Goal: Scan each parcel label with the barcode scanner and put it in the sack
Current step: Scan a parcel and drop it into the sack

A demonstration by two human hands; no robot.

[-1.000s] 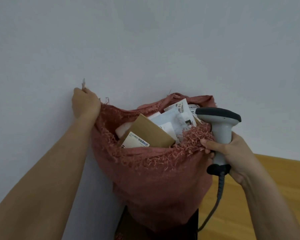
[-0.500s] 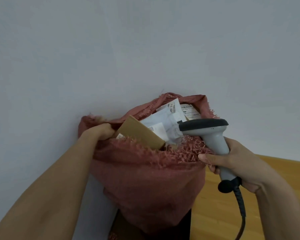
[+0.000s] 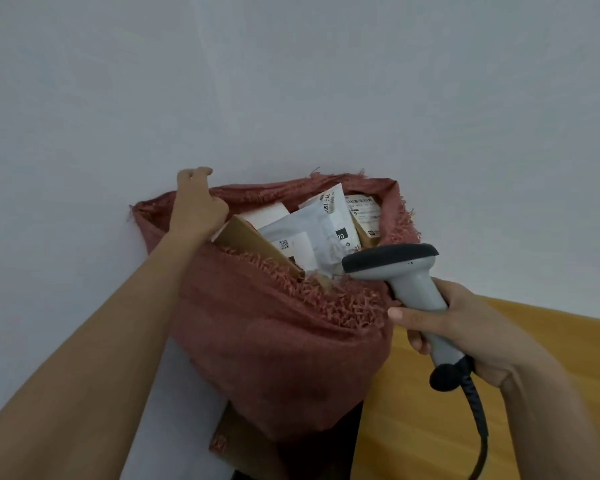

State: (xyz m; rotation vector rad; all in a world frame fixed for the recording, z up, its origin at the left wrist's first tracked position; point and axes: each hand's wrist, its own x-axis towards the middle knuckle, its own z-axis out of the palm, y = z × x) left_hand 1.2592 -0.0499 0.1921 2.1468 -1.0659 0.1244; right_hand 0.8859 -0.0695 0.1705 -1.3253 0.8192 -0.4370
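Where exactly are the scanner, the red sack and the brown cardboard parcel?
barcode scanner (image 3: 414,289), head view, on its grey neck below the dark head.
red sack (image 3: 274,348), head view, on its bulging front cloth.
brown cardboard parcel (image 3: 253,242), head view, on its upper face.

A yellow wooden floor at right — the red sack stands beside it.

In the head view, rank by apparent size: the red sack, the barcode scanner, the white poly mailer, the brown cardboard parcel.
1. red sack
2. barcode scanner, nearest the camera
3. white poly mailer and brown cardboard parcel: both partly buried in the sack, so unranked.
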